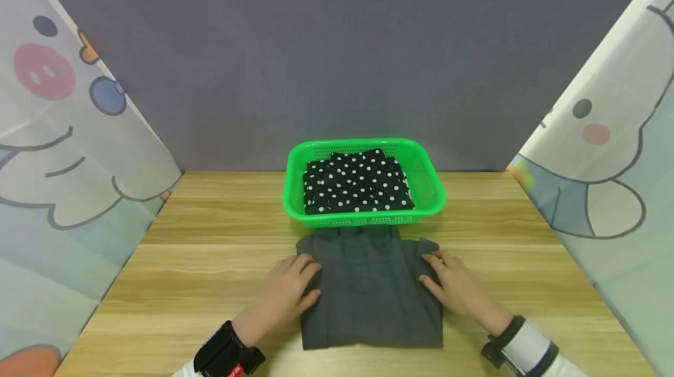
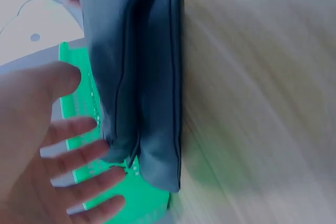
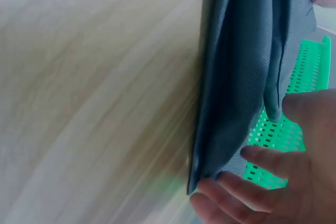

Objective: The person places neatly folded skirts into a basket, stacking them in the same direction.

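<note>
A dark grey folded garment (image 1: 368, 295) lies on the table just in front of the basket, its far edge reaching the basket's front. My left hand (image 1: 289, 286) rests at the garment's left edge; in the left wrist view its fingers (image 2: 79, 158) are spread and nearly straight. At the right edge, my right hand (image 1: 458, 283) touches a folded-in side strip whose upper corner sticks up. The right wrist view has these fingers (image 3: 257, 190) loosely extended against the layered cloth (image 3: 236, 77). Whether any fingertip is tucked under the fabric is hard to tell.
A green perforated plastic basket (image 1: 432, 195) stands behind the garment, holding black cloth with white polka dots (image 1: 358, 184). The wooden table (image 1: 221, 236) backs onto a grey panel (image 1: 337, 61). Cartoon-printed sheets (image 1: 68, 148) flank both sides.
</note>
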The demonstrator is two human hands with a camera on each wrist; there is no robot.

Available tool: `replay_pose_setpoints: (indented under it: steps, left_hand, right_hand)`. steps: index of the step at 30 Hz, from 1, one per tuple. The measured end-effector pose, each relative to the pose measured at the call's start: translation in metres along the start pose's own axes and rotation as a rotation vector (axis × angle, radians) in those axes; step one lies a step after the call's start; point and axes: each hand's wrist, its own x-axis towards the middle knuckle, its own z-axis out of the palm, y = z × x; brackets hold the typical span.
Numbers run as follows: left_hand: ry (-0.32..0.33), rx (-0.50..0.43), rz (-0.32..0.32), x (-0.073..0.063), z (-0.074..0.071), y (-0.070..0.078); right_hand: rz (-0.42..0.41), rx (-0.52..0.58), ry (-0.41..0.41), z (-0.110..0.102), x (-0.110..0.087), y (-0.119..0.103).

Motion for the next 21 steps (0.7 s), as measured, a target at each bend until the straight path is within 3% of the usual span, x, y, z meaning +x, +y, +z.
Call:
replay_pose_setpoints:
  steps: [4,8,12,21]
  left_hand:
    - [-0.053,0.017,-0.113,0.001,-0.002,-0.003]
    - [-0.153,-0.019,-0.163,0.002,0.002,-0.004]
    - [-0.206,-0.071,-0.158,0.003,0.008,-0.003]
    - [-0.200,-0.058,-0.057,0.010,0.012,-0.001]
  right_hand:
    - [0.010,0.000,-0.042,0.002,0.004,-0.003]
    - [0.009,0.012,-0.063,0.004,0.009,-0.007]
    - [0.004,0.024,-0.079,0.005,0.014,-0.011]
    - [-0.094,-0.005,-0.076,0.009,0.024,-0.019]
